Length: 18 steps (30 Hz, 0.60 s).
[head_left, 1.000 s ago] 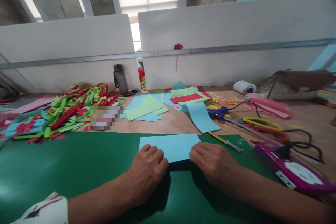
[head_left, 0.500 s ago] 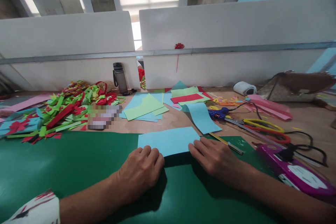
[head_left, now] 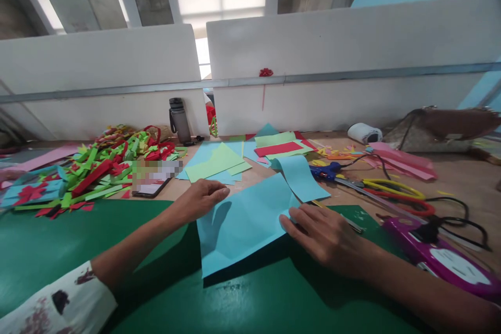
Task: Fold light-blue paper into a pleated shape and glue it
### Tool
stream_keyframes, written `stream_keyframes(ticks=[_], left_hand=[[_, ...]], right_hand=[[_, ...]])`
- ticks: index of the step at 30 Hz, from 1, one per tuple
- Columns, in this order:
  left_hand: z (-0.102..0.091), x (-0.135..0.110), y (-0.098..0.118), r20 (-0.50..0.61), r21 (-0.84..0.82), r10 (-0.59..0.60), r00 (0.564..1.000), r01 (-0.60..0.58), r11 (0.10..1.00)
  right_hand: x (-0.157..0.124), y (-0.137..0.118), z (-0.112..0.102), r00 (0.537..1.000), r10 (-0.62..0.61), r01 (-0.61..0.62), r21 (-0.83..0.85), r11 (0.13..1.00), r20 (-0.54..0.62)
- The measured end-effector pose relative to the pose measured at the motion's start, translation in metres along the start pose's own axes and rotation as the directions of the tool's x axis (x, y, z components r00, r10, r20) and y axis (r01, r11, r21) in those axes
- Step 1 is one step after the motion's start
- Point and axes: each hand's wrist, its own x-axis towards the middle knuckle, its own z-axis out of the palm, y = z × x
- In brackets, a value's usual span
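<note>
A light blue sheet of paper (head_left: pixel 245 224) with a faint crease lies partly raised over the green cutting mat (head_left: pixel 164 297). At its far left edge is my left hand (head_left: pixel 201 198), fingers and thumb closed together on the paper. My right hand (head_left: pixel 323 232) grips the sheet's right edge, with the fingertips curled over it. The near left corner of the sheet points toward me and stands a little off the mat. Just behind the right hand, a curled blue paper strip (head_left: pixel 303 177) rests beside a cutter knife (head_left: pixel 352 223) that the hand partly covers.
Green and red paper scraps (head_left: pixel 105 164) pile up at left, near a phone (head_left: pixel 154 177) and a bottle (head_left: pixel 179 121). Coloured sheets (head_left: pixel 215 162) lie behind. On the right are a blue glue gun (head_left: pixel 326 171), scissors (head_left: pixel 393 189), a purple power strip (head_left: pixel 442 258) and a bag (head_left: pixel 450 128).
The folded blue sheet has been opened out toward me. My left hand has moved from its near edge to its far left edge; my right hand stays about where it was.
</note>
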Motion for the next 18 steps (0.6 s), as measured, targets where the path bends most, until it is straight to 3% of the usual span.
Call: stream_keyframes(ticks=[3, 6, 9, 12, 14, 15, 18], left_hand=[[0.005, 0.002, 0.001, 0.172, -0.142, -0.053, 0.984, 0.078, 0.987], [0.018, 0.001, 0.003, 0.220, -0.281, -0.116, 0.968, 0.177, 0.943], [0.034, -0.002, 0.008, 0.108, -0.414, -0.165, 0.980, 0.195, 0.889], [0.047, -0.009, 0.017, -0.049, -0.506, -0.173, 0.984, 0.124, 0.853], [0.055, -0.014, 0.022, -0.106, -0.540, -0.164, 0.981, 0.082, 0.838], [0.058, -0.017, 0.025, -0.117, -0.551, -0.159, 0.980, 0.069, 0.831], [0.068, -0.024, 0.029, -0.093, -0.588, -0.141, 0.986, 0.060, 0.807]], right_hand=[[-0.001, 0.006, 0.001, 1.000, 0.007, -0.008, -0.022, 1.000, -0.023], [-0.003, 0.009, 0.006, 0.999, 0.046, -0.048, -0.084, 0.995, -0.025], [0.000, 0.005, 0.013, 0.992, 0.129, -0.128, -0.071, 0.989, 0.011], [0.007, -0.007, 0.012, 0.971, 0.229, -0.239, 0.171, 0.956, 0.074], [0.014, -0.016, 0.007, 0.933, 0.323, -0.360, 0.411, 0.838, 0.159], [0.018, -0.020, 0.004, 0.897, 0.379, -0.442, 0.520, 0.731, 0.228], [0.029, -0.027, 0.000, 0.702, 0.521, -0.674, 0.689, 0.265, 0.486]])
